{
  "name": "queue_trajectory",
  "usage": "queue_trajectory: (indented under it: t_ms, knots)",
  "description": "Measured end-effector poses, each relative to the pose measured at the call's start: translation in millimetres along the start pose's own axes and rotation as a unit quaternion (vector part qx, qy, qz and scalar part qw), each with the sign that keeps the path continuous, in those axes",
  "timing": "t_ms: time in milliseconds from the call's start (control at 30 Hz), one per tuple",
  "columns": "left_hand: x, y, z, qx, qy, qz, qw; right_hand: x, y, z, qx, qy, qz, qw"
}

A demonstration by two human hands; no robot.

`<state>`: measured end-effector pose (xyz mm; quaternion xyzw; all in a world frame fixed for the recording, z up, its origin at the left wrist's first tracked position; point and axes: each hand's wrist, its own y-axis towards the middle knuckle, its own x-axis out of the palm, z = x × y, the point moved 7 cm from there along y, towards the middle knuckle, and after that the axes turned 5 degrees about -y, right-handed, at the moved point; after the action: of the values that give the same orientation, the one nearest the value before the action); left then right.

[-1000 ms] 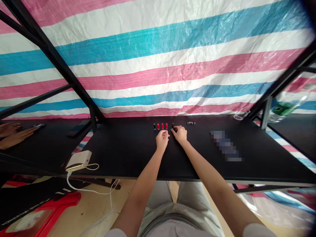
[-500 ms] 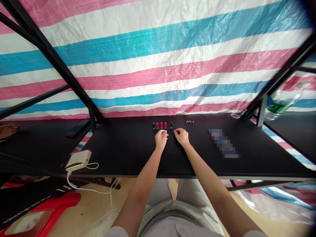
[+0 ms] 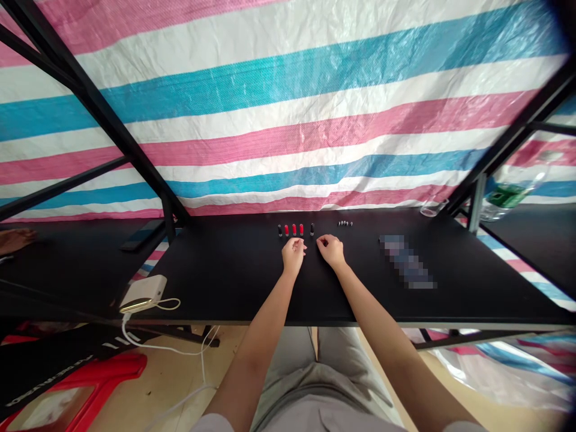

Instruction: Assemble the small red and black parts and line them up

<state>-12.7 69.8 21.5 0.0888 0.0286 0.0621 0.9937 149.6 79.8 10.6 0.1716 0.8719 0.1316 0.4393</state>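
Observation:
My left hand (image 3: 294, 255) rests on the black table with its fingers curled in; no object shows in them. To its right, my right hand (image 3: 332, 249) lies with thumb and fingers drawn together, also with nothing visible in the grip. Just beyond my hands is a row of small cylinders: a black cylinder (image 3: 279, 230) at the left end, three red cylinders (image 3: 294, 230), and another black cylinder (image 3: 312, 229) set a little apart at the right. Several tiny shiny metal pieces (image 3: 345, 224) lie farther right, too small to name. Neither hand touches the cylinders.
A blurred-out oblong item (image 3: 407, 261) lies at the right of the table (image 3: 225, 276). On the left front edge sits a white box (image 3: 144, 293) with a cable. Black frame bars (image 3: 103, 126) flank the table; a clear bottle (image 3: 506, 195) stands beyond the right one. Another person's hand (image 3: 17, 240) shows far left.

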Motion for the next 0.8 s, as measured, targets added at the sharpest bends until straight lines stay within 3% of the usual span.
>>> queue_trajectory:
  t_ms: [200, 533, 667, 800]
  knots:
    - [0, 0, 2, 0.002, -0.002, 0.000, 1.000, -1, -2, -3, 0.001, -0.028, -0.008, 1.000]
    - [-1, 0, 1, 0.003, -0.019, 0.006, 1.000, 17, -8, -22, -0.087, -0.113, -0.069, 0.987]
    - [-1, 0, 1, 0.001, -0.023, 0.007, 1.000, 20, -8, -24, -0.105, -0.093, -0.053, 0.989]
    - [-1, 0, 2, 0.002, -0.022, 0.007, 1.000, 7, -6, -22, -0.088, -0.040, 0.002, 0.995]
